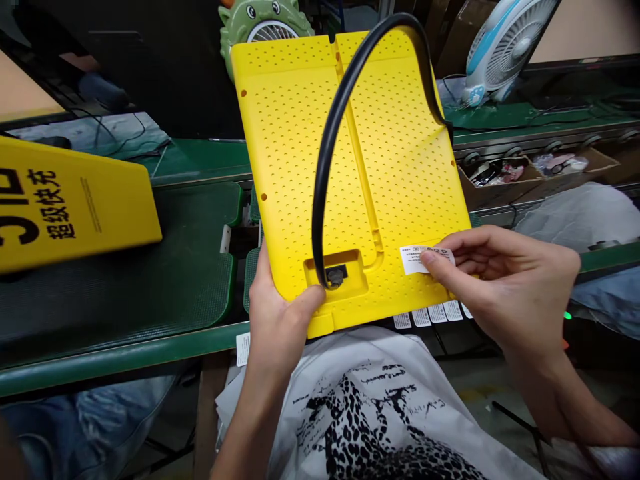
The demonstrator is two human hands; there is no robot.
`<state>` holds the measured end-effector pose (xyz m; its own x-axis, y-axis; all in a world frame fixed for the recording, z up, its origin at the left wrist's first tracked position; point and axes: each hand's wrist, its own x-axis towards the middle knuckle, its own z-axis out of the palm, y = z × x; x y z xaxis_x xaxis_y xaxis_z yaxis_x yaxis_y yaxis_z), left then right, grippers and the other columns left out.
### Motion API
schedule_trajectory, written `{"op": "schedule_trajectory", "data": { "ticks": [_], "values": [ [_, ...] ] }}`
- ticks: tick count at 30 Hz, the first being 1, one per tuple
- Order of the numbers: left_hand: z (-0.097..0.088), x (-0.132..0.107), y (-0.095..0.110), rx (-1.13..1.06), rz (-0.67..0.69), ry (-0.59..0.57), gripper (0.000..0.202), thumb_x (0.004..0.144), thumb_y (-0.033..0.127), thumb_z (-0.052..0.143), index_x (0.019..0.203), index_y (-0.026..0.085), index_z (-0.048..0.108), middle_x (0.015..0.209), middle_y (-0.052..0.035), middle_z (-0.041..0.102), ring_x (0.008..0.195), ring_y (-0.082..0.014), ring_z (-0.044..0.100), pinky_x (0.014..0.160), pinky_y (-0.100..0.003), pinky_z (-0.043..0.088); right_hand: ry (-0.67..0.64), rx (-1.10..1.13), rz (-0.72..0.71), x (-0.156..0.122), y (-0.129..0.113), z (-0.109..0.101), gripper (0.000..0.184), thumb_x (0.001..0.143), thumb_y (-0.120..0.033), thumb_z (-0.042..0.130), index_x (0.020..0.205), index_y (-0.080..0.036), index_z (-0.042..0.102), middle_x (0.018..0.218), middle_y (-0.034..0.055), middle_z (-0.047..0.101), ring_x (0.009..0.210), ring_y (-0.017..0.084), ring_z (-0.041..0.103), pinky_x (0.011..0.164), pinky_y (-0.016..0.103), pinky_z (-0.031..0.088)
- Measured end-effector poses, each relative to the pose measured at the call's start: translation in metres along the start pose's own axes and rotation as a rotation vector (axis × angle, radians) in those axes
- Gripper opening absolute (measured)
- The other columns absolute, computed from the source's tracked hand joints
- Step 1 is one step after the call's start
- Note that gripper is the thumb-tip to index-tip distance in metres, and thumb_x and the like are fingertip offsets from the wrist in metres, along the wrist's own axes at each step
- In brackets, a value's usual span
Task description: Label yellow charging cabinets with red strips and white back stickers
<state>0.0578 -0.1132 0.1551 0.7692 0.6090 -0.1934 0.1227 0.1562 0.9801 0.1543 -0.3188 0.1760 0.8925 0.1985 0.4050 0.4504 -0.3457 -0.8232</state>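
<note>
A yellow plastic panel (300,160) with rows of small dimples is tilted up in front of me. My left hand (283,303) grips its lower left corner, thumb on the face beside a recess. From that recess a thick black cable (327,153) arches up and over to the panel's right edge. My right hand (500,287) pinches a small white printed label (413,260) between thumb and fingers, at the panel's lower right. The label lies against or just over the yellow surface; I cannot tell how much of it is stuck.
Another yellow casing (115,207) with black lettering lies on the green conveyor plates (200,280) at left. More white labels (420,317) hang below the panel. Behind stand a green cartoon fan (270,20), a white-blue fan (505,53) and cardboard boxes (505,193) of small bagged parts.
</note>
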Motion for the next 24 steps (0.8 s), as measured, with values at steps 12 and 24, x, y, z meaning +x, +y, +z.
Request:
{"op": "schedule_trajectory", "data": {
  "ticks": [12,24],
  "values": [
    [0.001,0.000,0.001,-0.031,0.001,0.012,0.088,0.062,0.017,0.079,0.146,0.020,0.054,0.122,-0.0101,0.072,0.099,-0.0287,0.074,0.074,-0.032,0.066,0.002,-0.022,0.013,-0.001,-0.003,0.000,0.013,0.078,-0.017,0.088,0.080,-0.023,0.077,0.075,-0.0033,0.071,0.059,0.009,0.062,0.049,0.016,0.051],
    [-0.001,0.000,-0.002,0.033,0.048,0.019,0.082,0.065,0.016,0.075,0.144,0.020,0.054,0.124,-0.0085,0.071,0.101,-0.0271,0.072,0.078,-0.032,0.065,-0.123,-0.096,-0.031,0.009,-0.004,-0.006,0.012,0.081,-0.019,0.085,0.080,-0.021,0.074,0.071,-0.0035,0.068,0.057,0.009,0.058,0.048,0.017,0.049]
  ]
}}
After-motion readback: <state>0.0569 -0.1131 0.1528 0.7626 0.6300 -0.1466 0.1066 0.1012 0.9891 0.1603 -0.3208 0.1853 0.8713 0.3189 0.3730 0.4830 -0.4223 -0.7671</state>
